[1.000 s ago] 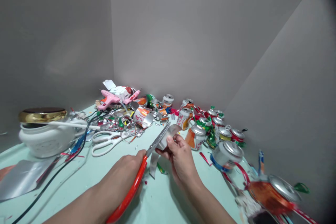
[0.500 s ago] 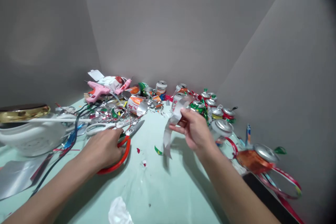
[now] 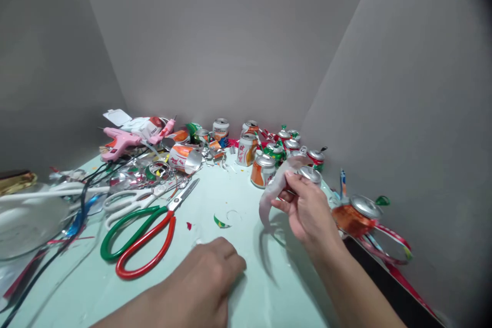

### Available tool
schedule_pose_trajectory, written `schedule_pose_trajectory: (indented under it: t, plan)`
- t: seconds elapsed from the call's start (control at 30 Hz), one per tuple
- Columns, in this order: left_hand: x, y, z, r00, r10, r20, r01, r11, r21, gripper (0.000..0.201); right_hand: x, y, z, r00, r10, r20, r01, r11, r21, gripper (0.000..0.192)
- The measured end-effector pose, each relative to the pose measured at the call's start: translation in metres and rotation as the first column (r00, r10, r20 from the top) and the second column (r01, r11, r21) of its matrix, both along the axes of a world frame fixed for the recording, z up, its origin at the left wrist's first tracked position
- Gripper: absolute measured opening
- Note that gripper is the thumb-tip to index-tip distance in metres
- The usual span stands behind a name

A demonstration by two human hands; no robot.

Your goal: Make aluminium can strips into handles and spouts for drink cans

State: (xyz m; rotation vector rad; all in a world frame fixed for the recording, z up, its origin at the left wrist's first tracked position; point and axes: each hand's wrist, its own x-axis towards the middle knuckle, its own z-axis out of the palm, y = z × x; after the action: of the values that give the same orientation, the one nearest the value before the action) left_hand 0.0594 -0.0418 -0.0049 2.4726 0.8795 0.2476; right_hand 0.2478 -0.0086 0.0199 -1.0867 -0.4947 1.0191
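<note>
The pale green table carried clutter along its far and left edges; its near centre offered open room. The drink cans stood clustered at the far right corner. The red-and-green scissors, gripped by the left hand half a second earlier, lay released beside the white scissors. The left hand had withdrawn toward the centre, fingers curled, holding nothing visible. The right hand pinched the curled metal strip above the table, nearer the cans than before.
</note>
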Motion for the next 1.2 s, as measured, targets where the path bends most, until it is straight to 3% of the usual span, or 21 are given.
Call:
schedule_pose_trajectory:
  t: [0.07,0.13,0.23,0.3,0.4,0.5,0.63,0.7,0.83,0.97,1.07,1.2]
  plan:
    - [-0.003,0.013,0.004,0.977,0.188,0.098,-0.195,0.979,0.062,0.029,0.0,-0.004,-0.004,1.0,-0.007,0.012,0.007,1.0,-0.015,0.023]
    - [-0.008,0.027,0.012,0.877,0.394,0.274,-0.423,0.905,0.05,0.025,-0.004,-0.008,-0.011,0.998,0.029,0.059,-0.026,0.998,-0.053,0.025]
    - [-0.012,0.041,0.024,0.76,0.525,0.384,-0.55,0.833,-0.05,0.018,-0.017,-0.013,-0.028,0.975,0.148,0.164,-0.126,0.982,-0.139,0.025]
    - [-0.009,0.042,0.026,0.754,0.532,0.386,-0.551,0.831,-0.07,0.017,-0.026,-0.015,-0.039,0.926,0.238,0.292,-0.197,0.967,-0.163,0.024]
    - [-0.004,0.04,0.021,0.758,0.534,0.373,-0.528,0.839,-0.128,0.017,-0.036,-0.018,-0.05,0.831,0.246,0.498,-0.201,0.969,-0.142,0.025]
    - [-0.001,0.036,0.011,0.792,0.509,0.336,-0.47,0.861,-0.195,0.017,-0.039,-0.02,-0.055,0.812,0.269,0.518,-0.2,0.962,-0.186,0.024]
    - [0.002,0.03,0.0,0.936,0.243,0.256,-0.236,0.97,-0.058,0.021,-0.041,-0.019,-0.061,0.841,0.37,0.395,-0.275,0.92,-0.278,0.018]
    - [0.004,0.029,-0.004,0.975,0.151,0.162,-0.153,0.988,0.0,0.033,-0.04,-0.017,-0.065,0.827,0.38,0.414,-0.275,0.916,-0.292,0.015]
    - [0.007,0.028,-0.015,0.98,0.194,-0.044,-0.192,0.98,0.041,0.061,-0.035,-0.012,-0.075,0.747,0.398,0.532,-0.24,0.909,-0.342,0.017]
    - [0.008,0.029,-0.024,0.969,0.202,-0.144,-0.193,0.978,0.072,0.073,-0.032,-0.012,-0.078,0.661,0.388,0.642,-0.233,0.92,-0.316,0.013]
    - [0.009,0.032,-0.026,0.96,0.18,-0.212,-0.167,0.983,0.076,0.075,-0.029,-0.015,-0.066,0.517,0.423,0.744,-0.229,0.906,-0.356,0.012]
    - [0.009,0.033,-0.026,0.952,0.122,-0.282,-0.106,0.992,0.069,0.071,-0.006,-0.028,-0.028,-0.003,0.524,0.852,-0.044,0.851,-0.523,0.014]
